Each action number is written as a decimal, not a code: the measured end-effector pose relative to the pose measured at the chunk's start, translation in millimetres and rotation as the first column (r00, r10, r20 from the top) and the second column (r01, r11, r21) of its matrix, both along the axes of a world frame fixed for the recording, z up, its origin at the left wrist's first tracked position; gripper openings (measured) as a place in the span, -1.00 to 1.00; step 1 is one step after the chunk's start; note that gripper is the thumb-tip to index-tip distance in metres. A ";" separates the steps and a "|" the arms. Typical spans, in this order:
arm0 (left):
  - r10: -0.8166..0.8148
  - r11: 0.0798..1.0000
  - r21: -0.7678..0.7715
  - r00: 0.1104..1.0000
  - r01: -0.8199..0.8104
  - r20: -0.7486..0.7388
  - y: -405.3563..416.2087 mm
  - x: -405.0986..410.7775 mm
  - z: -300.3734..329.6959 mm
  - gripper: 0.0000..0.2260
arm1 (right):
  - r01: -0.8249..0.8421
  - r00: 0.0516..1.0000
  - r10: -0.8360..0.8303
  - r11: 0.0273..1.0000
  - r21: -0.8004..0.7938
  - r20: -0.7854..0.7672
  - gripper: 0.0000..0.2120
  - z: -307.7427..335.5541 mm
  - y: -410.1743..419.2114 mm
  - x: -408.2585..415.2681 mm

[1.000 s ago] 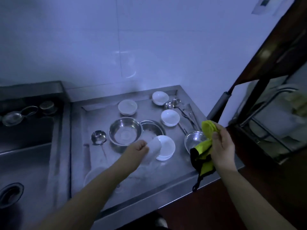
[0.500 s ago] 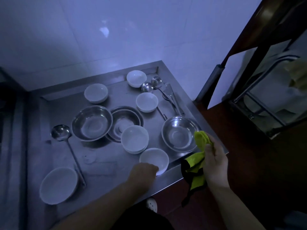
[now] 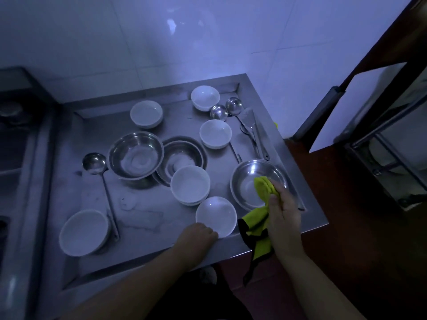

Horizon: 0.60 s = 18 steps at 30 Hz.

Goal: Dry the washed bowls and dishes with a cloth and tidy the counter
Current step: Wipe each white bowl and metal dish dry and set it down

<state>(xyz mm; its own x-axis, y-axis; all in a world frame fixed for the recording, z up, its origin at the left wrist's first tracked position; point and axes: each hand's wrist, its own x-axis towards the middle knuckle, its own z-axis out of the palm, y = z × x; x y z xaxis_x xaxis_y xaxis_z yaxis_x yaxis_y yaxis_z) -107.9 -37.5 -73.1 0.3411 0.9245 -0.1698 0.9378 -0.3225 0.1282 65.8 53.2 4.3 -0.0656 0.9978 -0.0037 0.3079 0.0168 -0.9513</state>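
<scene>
Several white bowls and steel bowls lie on the steel counter (image 3: 143, 218). My left hand (image 3: 196, 235) rests at the near rim of a white bowl (image 3: 216, 215) that stands by the counter's front edge; whether the fingers grip the rim is unclear. My right hand (image 3: 283, 211) is shut on a yellow-green cloth with black trim (image 3: 263, 188). The cloth's bunched tip lies over the near right side of a steel bowl (image 3: 248, 181), and its tail hangs past the counter edge. A stack of white bowls (image 3: 190, 184) stands just behind the near white bowl.
Two steel bowls (image 3: 136, 155) (image 3: 182, 155) sit mid-counter, a ladle (image 3: 96, 161) at left, more ladles and tongs (image 3: 249, 125) at back right. White bowls stand at front left (image 3: 83, 232) and at the back (image 3: 146, 113) (image 3: 205, 97). A sink lies left, a dark wooden frame (image 3: 360, 63) right.
My left hand set the white bowl down near the front edge and stays at its rim. My right hand brought the cloth over the steel bowl at right.
</scene>
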 end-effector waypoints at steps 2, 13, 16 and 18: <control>0.054 0.998 0.040 0.998 -0.056 0.039 -3.1 -7.5 7.6 -0.74 | -0.067 0.998 0.067 0.998 0.017 0.013 -0.64 2.0 0.7 -12.7; 0.797 0.585 0.024 0.580 -0.811 0.170 -90.4 -137.3 24.3 -0.79 | -0.410 0.906 0.418 0.906 0.106 -0.068 -0.70 18.5 -22.6 -121.2; 0.922 0.376 -0.050 0.369 -0.925 0.116 -124.4 -180.7 14.8 -0.69 | -0.479 0.865 0.495 0.864 0.151 -0.085 -0.69 22.8 -39.2 -155.5; 0.948 0.317 -0.054 0.314 -0.947 0.055 -139.9 -203.4 10.6 -0.63 | -0.521 0.838 0.537 0.840 0.148 -0.096 -0.71 23.4 -49.0 -174.8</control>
